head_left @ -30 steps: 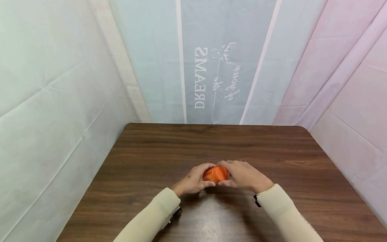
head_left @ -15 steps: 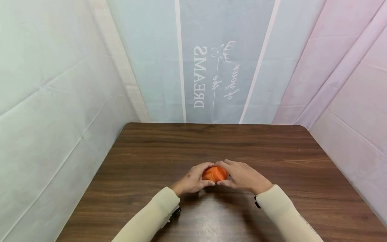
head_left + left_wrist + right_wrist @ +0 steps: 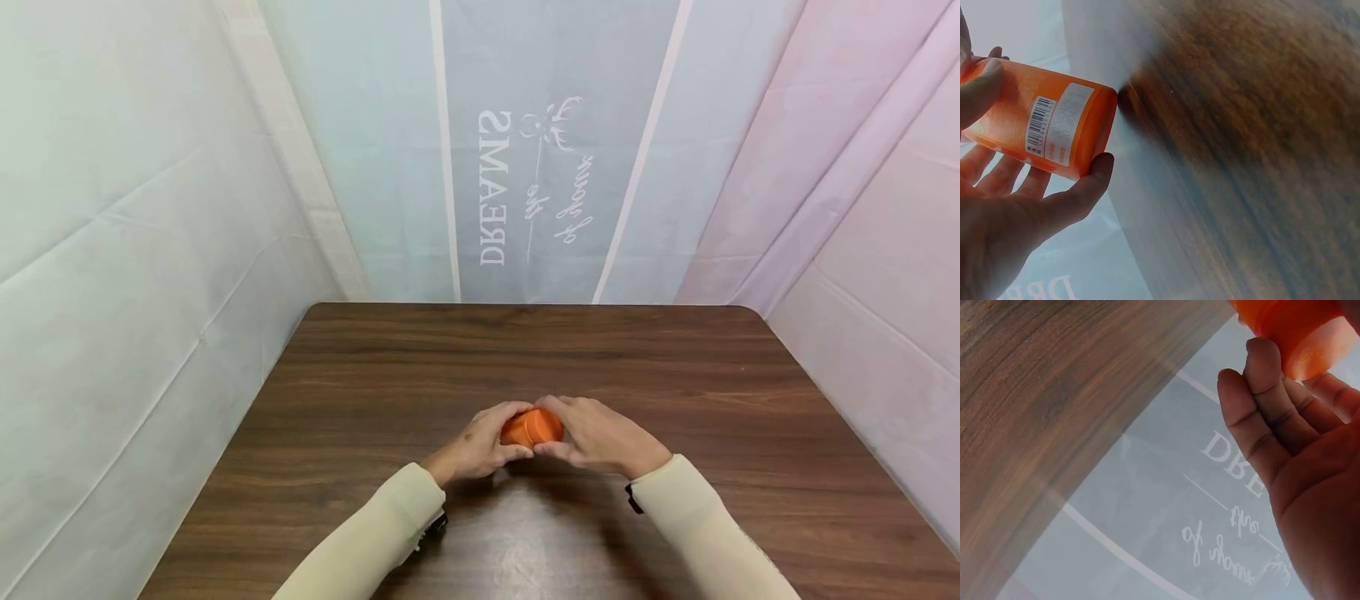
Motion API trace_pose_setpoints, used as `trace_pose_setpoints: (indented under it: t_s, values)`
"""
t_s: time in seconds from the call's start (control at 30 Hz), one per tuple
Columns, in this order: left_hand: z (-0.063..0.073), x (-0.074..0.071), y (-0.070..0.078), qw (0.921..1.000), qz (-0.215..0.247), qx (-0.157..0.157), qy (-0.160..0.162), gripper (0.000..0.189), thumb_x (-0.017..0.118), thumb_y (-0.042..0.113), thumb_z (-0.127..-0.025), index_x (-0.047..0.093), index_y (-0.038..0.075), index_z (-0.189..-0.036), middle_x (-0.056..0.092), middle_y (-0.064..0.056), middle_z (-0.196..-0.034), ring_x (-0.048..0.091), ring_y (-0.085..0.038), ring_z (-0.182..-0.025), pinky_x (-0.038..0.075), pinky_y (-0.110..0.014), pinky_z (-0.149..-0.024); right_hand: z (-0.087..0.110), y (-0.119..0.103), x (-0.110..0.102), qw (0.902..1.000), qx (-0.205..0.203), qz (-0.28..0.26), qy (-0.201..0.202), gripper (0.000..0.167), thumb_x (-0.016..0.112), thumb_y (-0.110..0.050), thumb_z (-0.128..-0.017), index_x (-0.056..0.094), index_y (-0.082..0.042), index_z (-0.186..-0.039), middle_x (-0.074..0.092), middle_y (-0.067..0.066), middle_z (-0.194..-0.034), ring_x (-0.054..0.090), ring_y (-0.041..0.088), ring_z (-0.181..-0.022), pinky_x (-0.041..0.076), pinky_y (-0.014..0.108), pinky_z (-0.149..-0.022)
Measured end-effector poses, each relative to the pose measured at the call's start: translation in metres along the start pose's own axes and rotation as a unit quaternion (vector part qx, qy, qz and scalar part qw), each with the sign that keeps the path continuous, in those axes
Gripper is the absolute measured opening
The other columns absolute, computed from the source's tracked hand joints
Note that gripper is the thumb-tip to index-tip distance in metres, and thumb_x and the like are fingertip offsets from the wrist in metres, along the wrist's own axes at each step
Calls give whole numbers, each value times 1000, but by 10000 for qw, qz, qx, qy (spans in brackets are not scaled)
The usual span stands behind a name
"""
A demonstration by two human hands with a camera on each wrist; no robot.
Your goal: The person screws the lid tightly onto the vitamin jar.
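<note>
An orange plastic jar [image 3: 1013,109] with an orange lid [image 3: 546,425] is held on its side above the table, its lid end to the right. My left hand [image 3: 474,443] grips the jar's body, fingers on the far side and thumb on the near side. In the left wrist view a white barcode label [image 3: 1063,122] shows near the jar's base, and a fingertip lies against the base edge. My right hand [image 3: 603,435] holds the lid between thumb and fingers, as the right wrist view also shows. The lid looks seated on the jar.
A dark brown wood-grain table [image 3: 420,358] lies under both hands. Pale fabric hangings [image 3: 150,275] enclose its left, far and right sides. White lettering [image 3: 492,187] is printed on the far hanging.
My right hand shifts slightly on the lid, and its wrist moves a little left. My left hand and the jar stay nearly in place.
</note>
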State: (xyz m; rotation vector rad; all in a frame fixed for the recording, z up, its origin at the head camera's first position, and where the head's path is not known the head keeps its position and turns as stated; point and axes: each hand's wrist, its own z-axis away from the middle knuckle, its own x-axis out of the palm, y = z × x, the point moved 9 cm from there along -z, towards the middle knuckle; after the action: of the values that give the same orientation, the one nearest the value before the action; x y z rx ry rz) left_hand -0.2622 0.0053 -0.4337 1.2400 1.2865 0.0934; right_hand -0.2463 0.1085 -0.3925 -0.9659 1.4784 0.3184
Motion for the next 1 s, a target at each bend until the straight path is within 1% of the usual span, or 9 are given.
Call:
trace_pose_setpoints:
  t_s: [0.13, 0.3, 0.5, 0.8, 1.0]
  values:
    - [-1, 0, 0, 10000, 0, -4, 16, 55, 77, 16, -89, 53, 7, -137, 60, -7, -128, 57, -15, -100, 49, -27, -86, 0, 2, 0, 9998, 132, -108, -116, 43, 69, -40, -94, 56, -7, -117, 49, -10, -71, 43, 0, -56, 40, 20, -51]
    - [-1, 2, 1, 10000, -6, 27, 13, 54, 76, 16, -90, 52, 7, -137, 60, -7, -129, 58, -15, -101, 49, -26, -87, 1, 3, 1, 9994, 236, -144, -205, 42, 69, -40, -94, 55, -6, -116, 47, -10, -69, 42, 0, -55, 39, 20, -50]
    - [0, 3, 2, 9999, -32, 72, 74, 54, 77, 16, -90, 52, 7, -137, 59, -7, -130, 58, -16, -102, 49, -27, -87, 2, 3, 1, 9995, 250, -98, -172, 42, 70, -39, -94, 55, -6, -115, 46, -10, -67, 41, 0, -53, 38, 19, -48]
    - [2, 4, 2, 9997, -98, 146, 167, 56, 78, 18, -88, 52, 6, -137, 61, -8, -127, 58, -16, -100, 49, -28, -86, 4, 3, 2, 9992, 330, -80, -211, 44, 69, -39, -94, 55, -4, -118, 47, -9, -68, 42, 1, -53, 39, 20, -48]
    - [2, 4, -3, 9999, -16, 11, 168, 55, 78, 17, -88, 53, 7, -137, 61, -7, -128, 58, -15, -99, 50, -28, -86, 2, 2, 4, 9994, 202, -220, -182, 47, 71, -37, -93, 55, -4, -122, 51, -9, -74, 45, 1, -57, 42, 20, -51]
